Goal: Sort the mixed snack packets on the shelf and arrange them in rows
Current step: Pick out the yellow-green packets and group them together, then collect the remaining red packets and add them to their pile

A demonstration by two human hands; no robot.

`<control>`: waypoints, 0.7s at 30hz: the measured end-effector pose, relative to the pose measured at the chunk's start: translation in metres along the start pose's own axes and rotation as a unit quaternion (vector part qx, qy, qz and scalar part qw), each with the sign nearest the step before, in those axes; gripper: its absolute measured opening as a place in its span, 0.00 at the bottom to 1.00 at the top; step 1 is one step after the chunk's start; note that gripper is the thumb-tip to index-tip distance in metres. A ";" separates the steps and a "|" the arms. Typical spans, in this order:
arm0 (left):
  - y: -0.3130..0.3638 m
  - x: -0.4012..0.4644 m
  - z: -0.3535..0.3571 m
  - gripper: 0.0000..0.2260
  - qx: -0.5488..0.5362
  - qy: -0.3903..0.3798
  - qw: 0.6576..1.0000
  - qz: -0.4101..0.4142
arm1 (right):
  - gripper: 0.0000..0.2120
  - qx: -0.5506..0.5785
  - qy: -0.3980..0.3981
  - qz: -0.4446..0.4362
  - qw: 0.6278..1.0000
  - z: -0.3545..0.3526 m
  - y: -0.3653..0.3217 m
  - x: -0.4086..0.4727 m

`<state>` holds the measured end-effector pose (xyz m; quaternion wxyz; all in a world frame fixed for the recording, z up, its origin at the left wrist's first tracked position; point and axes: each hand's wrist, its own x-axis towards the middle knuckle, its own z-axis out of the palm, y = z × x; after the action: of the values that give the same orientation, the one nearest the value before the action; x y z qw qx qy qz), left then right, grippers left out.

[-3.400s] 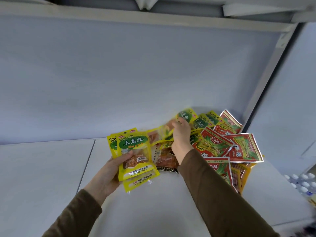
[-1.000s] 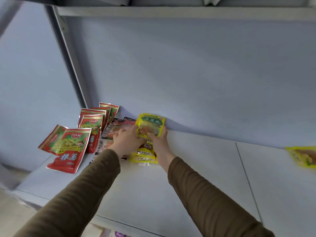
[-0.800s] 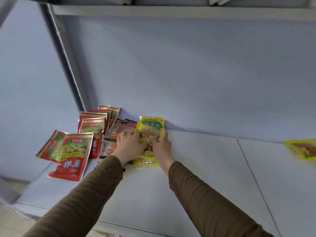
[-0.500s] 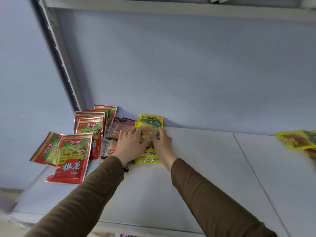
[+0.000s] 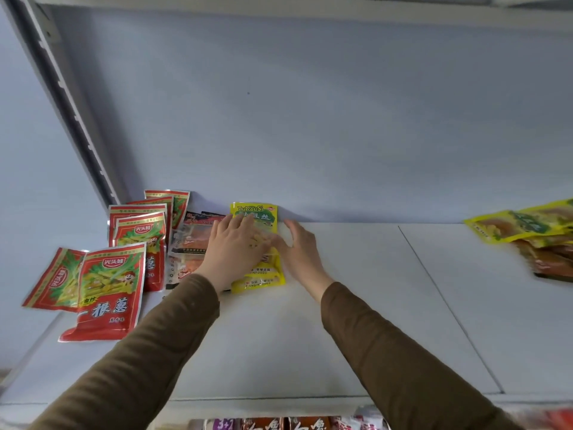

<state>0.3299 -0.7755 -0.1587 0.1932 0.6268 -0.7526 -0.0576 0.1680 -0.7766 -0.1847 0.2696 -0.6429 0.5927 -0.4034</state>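
Your left hand [image 5: 235, 246] lies flat, fingers straight and spread, pressing down on the yellow packets [image 5: 257, 243], its brown sleeve [image 5: 148, 352] reaching in from the lower left. Your right hand [image 5: 299, 246] rests just beside the right edge of the yellow packets, fingers extended and relaxed, gripping nothing; its fingertips touch that edge. The yellow packets sit in a short overlapped column on the white shelf [image 5: 356, 305], the top one leaning against the back wall [image 5: 310, 119] with "TuDouSi" printed over a green label, the lower ones showing yellow bottom strips with dark print. Just left of the yellow packets lies a column of clear packets [image 5: 189, 243] with orange contents and dark tops, partly under your left wrist. Farther left stand overlapped red packets [image 5: 136, 231] with green artwork, and two more red packets [image 5: 102, 290] lie loose nearest the shelf's left end. Well to the right of the yellow packets, a mixed pile [image 5: 533, 237] of yellow and dark packets lies at the frame edge.
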 end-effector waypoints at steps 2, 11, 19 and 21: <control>0.014 0.003 0.002 0.34 0.007 0.009 1.000 0.023 | 0.25 -0.106 0.010 -0.025 0.994 -0.021 0.005 -0.004; 0.123 0.013 0.036 0.36 -0.019 -0.048 0.994 0.099 | 0.28 -0.338 0.010 -0.036 0.940 -0.149 0.050 -0.041; 0.279 0.003 0.090 0.35 -0.028 -0.081 0.989 0.120 | 0.30 -0.391 -0.001 -0.013 0.920 -0.287 0.122 -0.079; 0.318 -0.002 0.103 0.35 -0.034 -0.084 0.989 0.121 | 0.30 -0.394 -0.004 -0.014 0.919 -0.320 0.141 -0.087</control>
<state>-0.0002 -0.7241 -0.1496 0.1555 0.5173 -0.8341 -0.1117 -0.1749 -0.6706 -0.1486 -0.0089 -0.7070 0.6934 -0.1384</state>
